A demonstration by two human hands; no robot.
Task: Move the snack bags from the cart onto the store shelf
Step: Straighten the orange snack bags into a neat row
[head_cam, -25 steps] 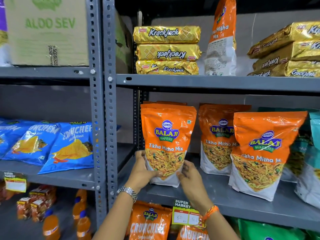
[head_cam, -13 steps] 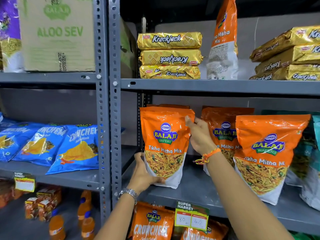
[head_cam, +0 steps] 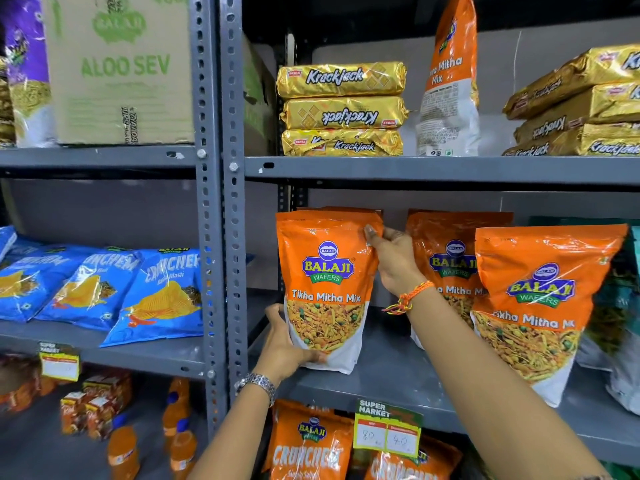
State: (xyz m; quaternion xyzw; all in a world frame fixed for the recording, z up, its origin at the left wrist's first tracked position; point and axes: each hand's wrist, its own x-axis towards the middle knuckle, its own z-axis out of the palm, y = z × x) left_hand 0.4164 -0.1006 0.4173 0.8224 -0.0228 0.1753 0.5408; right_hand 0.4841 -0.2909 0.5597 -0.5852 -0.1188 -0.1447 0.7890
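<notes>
An orange Balaji Wafers "Tikha Mitha Mix" bag (head_cam: pixel 325 289) stands upright at the left end of the grey shelf (head_cam: pixel 398 379), near its front edge. The left hand (head_cam: pixel 282 348) clasps its lower left corner; the right hand (head_cam: pixel 393 259) pinches its top right corner. Just right stand 2 more such bags (head_cam: pixel 540 306), and another orange bag stands directly behind it. Above, 3 stacked Krackjack packs (head_cam: pixel 341 110). A "SUPER MARKET" price tag (head_cam: pixel 387 429) reading 80 and 40 hangs on the front edge.

Both forearms are showing bare, with no sleeves. The left hand (head_cam: pixel 284 344) is wearing a silver metal link watch (head_cam: pixel 258 384) at the wrist; the right hand (head_cam: pixel 393 263) is wearing an orange braided thread band (head_cam: pixel 410 296) with loose multicoloured ends.
</notes>
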